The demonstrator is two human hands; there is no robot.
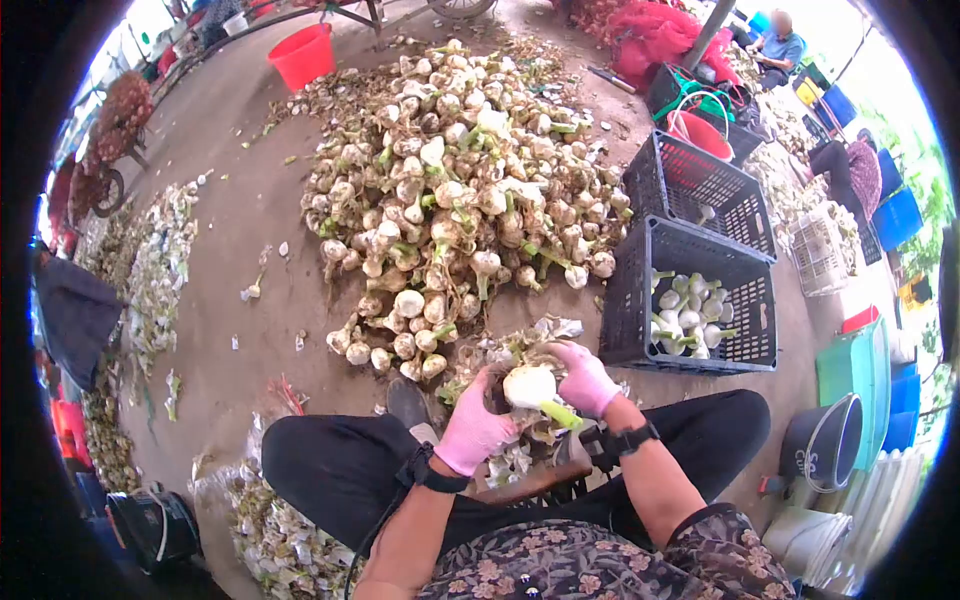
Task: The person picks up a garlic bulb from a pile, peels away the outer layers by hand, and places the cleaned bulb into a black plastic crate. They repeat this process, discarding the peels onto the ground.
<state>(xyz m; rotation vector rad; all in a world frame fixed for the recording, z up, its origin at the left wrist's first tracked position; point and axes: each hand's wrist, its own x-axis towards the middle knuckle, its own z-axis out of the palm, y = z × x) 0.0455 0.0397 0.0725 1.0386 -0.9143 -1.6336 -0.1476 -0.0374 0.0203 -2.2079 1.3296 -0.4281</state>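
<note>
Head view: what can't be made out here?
All in the head view:
Underside of the garlic bulb, between left hand and right hand: turned away from the camera.
Part of the floor in the near black crate: covered by white bulbs.
Upper part of the wheel: cut off by the top edge.
What the person in blue is handling: too small.

I note the following colours. Gloves (478,428), lower centre: pale pink. Garlic bulb (530,386), same area: white, stem light green. Heap (450,185), upper centre: cream, soiled brown, flecked green. Crates (626,300), right of centre: black. Bucket (303,58), upper left: red. Trousers (330,460), lower centre: black. Shirt (560,562), bottom edge: dark, pinkish floral print.
</note>
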